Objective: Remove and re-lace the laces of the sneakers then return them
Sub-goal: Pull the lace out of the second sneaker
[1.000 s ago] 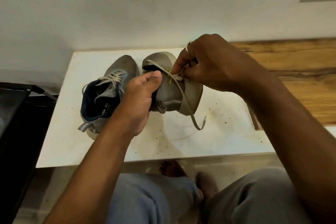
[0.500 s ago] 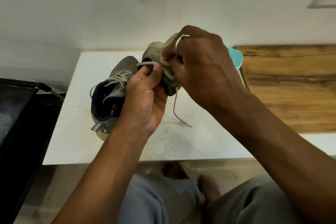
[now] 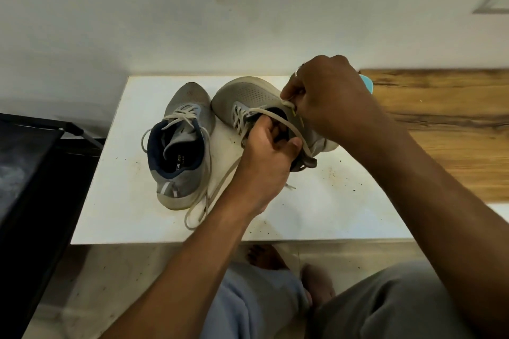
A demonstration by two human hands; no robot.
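**Room around the laced sneaker: open in front, shut in behind and to the left**

The laced sneaker [image 3: 181, 170] stands on the white tabletop [image 3: 316, 209]. Behind its toe the wall [image 3: 248, 8] rises, leaving only a narrow strip of tabletop. To its left there is a bare band, then the table edge and a black frame [image 3: 33, 173] that bars that side. Just beside it on the right, the second sneaker [image 3: 248, 96] is gripped by the left hand [image 3: 264, 151], while the right hand [image 3: 327, 96] pinches its lace [image 3: 296, 132]. Both forearms cross the approach from the near right. Lace loops [image 3: 192, 217] lie by its heel. In front of the heel, bare tabletop runs to the near edge.
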